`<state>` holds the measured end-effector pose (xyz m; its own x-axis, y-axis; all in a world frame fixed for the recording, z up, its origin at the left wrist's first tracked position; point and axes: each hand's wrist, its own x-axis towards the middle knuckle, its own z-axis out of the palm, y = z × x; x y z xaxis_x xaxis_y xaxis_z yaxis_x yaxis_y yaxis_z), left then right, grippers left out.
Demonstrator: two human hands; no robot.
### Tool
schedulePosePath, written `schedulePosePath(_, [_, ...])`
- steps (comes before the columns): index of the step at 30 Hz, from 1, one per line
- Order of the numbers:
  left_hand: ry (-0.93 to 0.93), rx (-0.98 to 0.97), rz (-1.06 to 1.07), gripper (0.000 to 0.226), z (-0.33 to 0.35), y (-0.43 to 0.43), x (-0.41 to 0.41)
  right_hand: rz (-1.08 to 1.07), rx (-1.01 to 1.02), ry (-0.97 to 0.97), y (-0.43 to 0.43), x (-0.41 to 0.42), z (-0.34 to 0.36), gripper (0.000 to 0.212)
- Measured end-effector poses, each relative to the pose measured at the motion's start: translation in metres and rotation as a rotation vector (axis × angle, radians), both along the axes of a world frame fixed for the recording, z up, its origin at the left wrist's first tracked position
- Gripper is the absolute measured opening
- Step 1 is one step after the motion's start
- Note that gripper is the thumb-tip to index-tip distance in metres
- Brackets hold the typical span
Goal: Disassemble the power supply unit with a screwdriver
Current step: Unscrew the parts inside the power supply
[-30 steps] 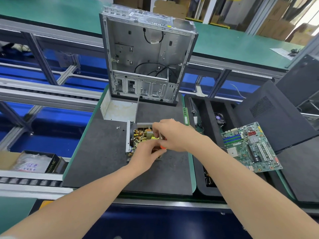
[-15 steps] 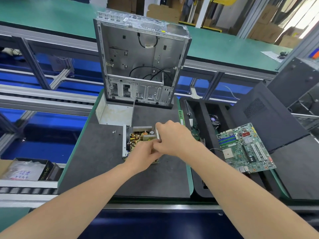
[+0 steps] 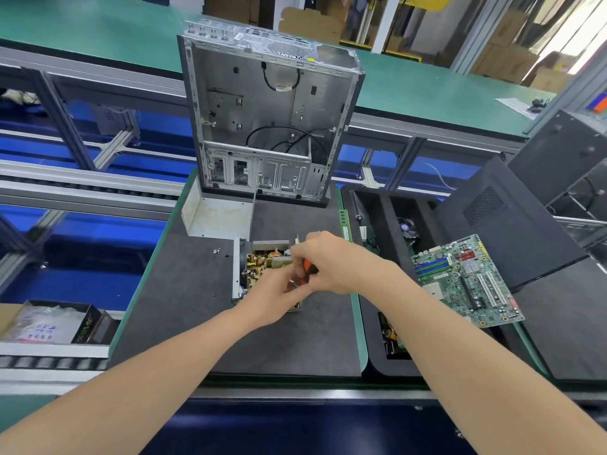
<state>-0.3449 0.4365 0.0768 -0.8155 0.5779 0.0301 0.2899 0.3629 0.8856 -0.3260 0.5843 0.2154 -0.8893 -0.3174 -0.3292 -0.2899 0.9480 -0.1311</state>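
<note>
Orange screwdriver (image 3: 307, 270) in right hand (image 3: 331, 262) over boxy metal power supply unit (image 3: 259, 262).

head | my right hand (image 3: 331, 261) grips orange screwdriver (image 3: 307, 269) | my left hand (image 3: 279, 290) on open power supply unit (image 3: 259, 264), grip unclear

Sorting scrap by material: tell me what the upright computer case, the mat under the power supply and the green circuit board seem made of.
Computer case: bare sheet metal, probably steel; dull grey, stamped slots, folded edges. Mat: matte dark grey, finely speckled; probably foam or rubber. Circuit board: green laminate, likely fibreglass, with mounted sockets.
</note>
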Motion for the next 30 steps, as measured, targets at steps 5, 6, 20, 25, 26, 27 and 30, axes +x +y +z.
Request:
schedulePosePath(5, [-0.017,-0.002,0.007,0.021,0.002,0.0,0.002,0.118,0.015,-0.004,0.003,-0.005,-0.003,0.022])
schedulePosePath(6, [-0.002,-0.014,0.022,0.023,0.001,-0.001,0.003,0.112,0.003,-0.006,0.003,-0.004,-0.004,0.018])
schedulePosePath(20, [0.101,0.043,0.029,0.006,-0.001,0.003,0.004,-0.279,0.042,0.112,-0.009,0.001,-0.005,0.022])
schedulePosePath(25, [0.071,0.036,0.015,0.02,0.002,0.003,0.005,-0.127,-0.001,0.016,-0.002,0.003,0.001,0.023])
schedulePosePath(26, [0.062,0.03,0.02,0.021,0.002,0.003,0.005,-0.106,-0.007,0.007,0.0,0.003,0.001,0.024])
schedulePosePath(27, [0.052,0.026,0.026,0.019,0.002,0.002,0.004,-0.086,-0.013,0.0,0.001,0.002,0.0,0.025])
schedulePosePath(30, [0.049,-0.012,0.042,0.014,0.001,0.001,0.003,-0.01,-0.019,-0.001,0.003,-0.001,-0.003,0.02])
